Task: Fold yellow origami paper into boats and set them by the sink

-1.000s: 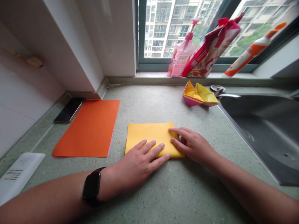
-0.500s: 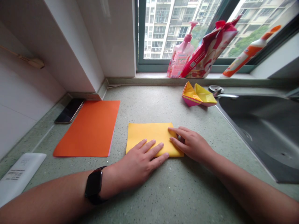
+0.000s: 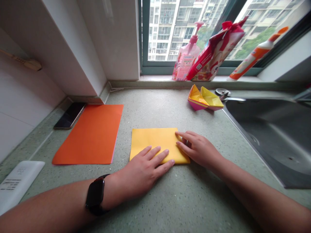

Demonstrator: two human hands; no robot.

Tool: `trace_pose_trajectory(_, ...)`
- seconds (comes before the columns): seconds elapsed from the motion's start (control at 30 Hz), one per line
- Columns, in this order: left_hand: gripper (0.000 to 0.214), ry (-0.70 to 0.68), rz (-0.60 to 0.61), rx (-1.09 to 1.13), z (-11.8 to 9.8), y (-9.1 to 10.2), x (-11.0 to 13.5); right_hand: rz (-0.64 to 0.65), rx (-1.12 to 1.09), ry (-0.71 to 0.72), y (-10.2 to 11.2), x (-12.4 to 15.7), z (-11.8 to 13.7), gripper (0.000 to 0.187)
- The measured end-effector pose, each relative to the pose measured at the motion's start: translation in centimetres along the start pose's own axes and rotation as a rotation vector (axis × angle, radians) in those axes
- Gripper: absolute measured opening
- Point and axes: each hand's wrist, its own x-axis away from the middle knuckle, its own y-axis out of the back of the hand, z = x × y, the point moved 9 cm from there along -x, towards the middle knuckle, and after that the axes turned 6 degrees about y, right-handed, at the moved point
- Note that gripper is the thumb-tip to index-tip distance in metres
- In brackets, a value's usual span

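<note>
A folded yellow paper [image 3: 152, 139] lies flat on the speckled green counter [image 3: 155, 106] in front of me. My left hand [image 3: 143, 171], with a black watch on its wrist, rests flat on the paper's near edge, fingers stretched out. My right hand [image 3: 198, 149] presses its fingertips on the paper's right edge, fingers extended and slightly curled. Neither hand holds anything.
An orange sheet [image 3: 93, 134] lies to the left, a dark phone [image 3: 69, 115] beside it, a white remote [image 3: 17, 183] at the near left. A folded paper boat [image 3: 204, 100] sits near the sink [image 3: 274, 132]. Bottles and a red pouch [image 3: 213, 53] stand on the windowsill.
Both hands stay pressed on the yellow paper; the view has only shifted slightly.
</note>
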Motion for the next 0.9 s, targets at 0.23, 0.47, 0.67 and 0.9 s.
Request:
trace_pose_trajectory(0.23,0.052,0.004,-0.002,0.011,0.1,-0.1,0.0,0.006,-0.001,0.005,0.0,0.0,0.0,0.042)
trace_pose_trajectory(0.47,0.051,0.005,0.005,0.014,0.1,-0.1,0.0,0.009,-0.004,-0.012,0.0,0.0,0.0,0.041)
trace_pose_trajectory(0.67,0.051,0.013,0.013,0.031,0.1,-0.4,0.0,0.001,0.001,-0.004,-0.1,0.0,-0.1,0.04)
trace_pose_trajectory(0.9,0.045,0.088,-0.062,0.195,2.6,1.9,-0.6,0.008,0.013,0.015,-0.2,0.0,0.0,0.04)
